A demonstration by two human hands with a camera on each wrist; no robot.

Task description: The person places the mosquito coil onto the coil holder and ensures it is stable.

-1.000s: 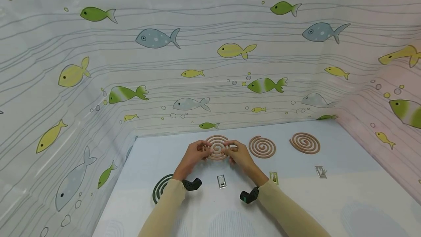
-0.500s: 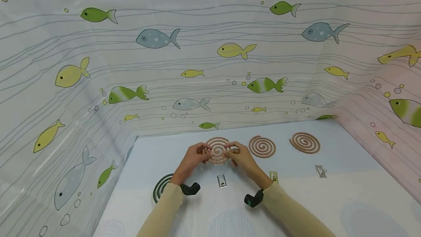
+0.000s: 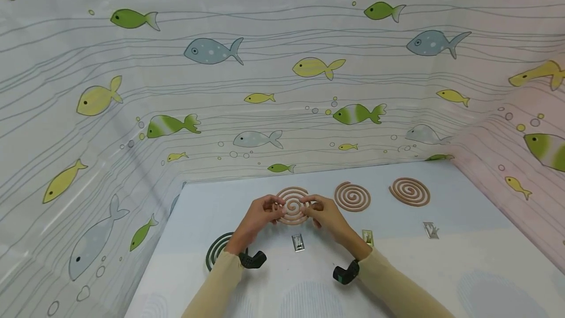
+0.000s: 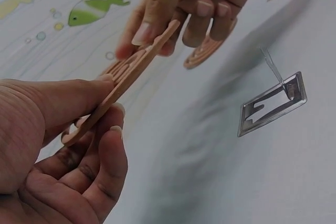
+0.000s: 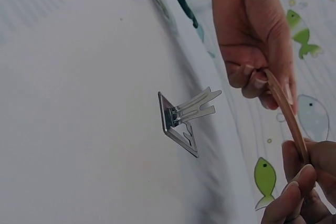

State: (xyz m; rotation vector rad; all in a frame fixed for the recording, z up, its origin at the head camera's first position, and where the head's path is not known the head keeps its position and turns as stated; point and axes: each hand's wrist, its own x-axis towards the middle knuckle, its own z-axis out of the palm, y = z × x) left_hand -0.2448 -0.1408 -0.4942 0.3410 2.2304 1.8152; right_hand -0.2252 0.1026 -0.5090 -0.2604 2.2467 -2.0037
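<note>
Both hands hold one brown mosquito coil [image 3: 293, 205], a flat spiral raised off the table and seen edge-on in the left wrist view. My left hand [image 3: 260, 214] pinches its left edge between thumb and fingers. At the opposite edge, my right hand [image 3: 326, 214] pinches it the same way. Just nearer than the coil, a small silver metal coil stand [image 3: 298, 243] lies on the table; its forked prong is bent up from the frame, as the right wrist view [image 5: 178, 121] shows.
Two more brown coils, one [image 3: 352, 197] beside the right hand and another [image 3: 409, 192] farther right, lie flat. A gold stand [image 3: 368, 237] and a silver stand [image 3: 431, 230] lie before them. A dark green coil [image 3: 214, 251] is partly behind the left forearm. Fish-patterned sheeting [image 3: 309, 87] walls the table.
Both hands have brought the held coil slightly nearer to me, closer to the silver stand in the head view. The other coils and stands stay put.
</note>
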